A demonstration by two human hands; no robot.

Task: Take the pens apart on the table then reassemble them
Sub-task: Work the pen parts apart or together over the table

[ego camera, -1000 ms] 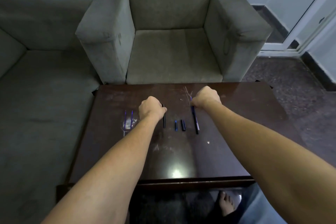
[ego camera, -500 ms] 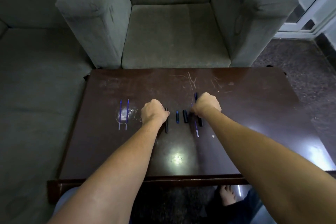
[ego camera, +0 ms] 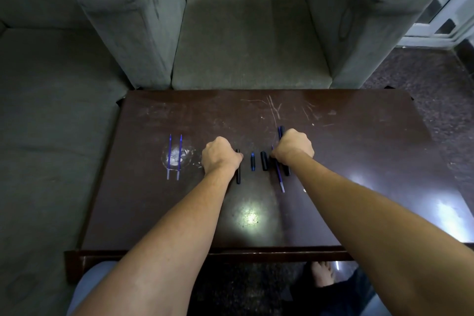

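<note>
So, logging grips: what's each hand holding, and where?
Right hand grips the black pen at its middle. Left hand touches black barrel, far end; grip unclear.

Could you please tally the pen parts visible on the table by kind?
Thin blue refills: 3
Long black barrels: 2
Short black piece: 1
Short blue piece: 1
Total: 7 visible; the hands may hide more.
</note>
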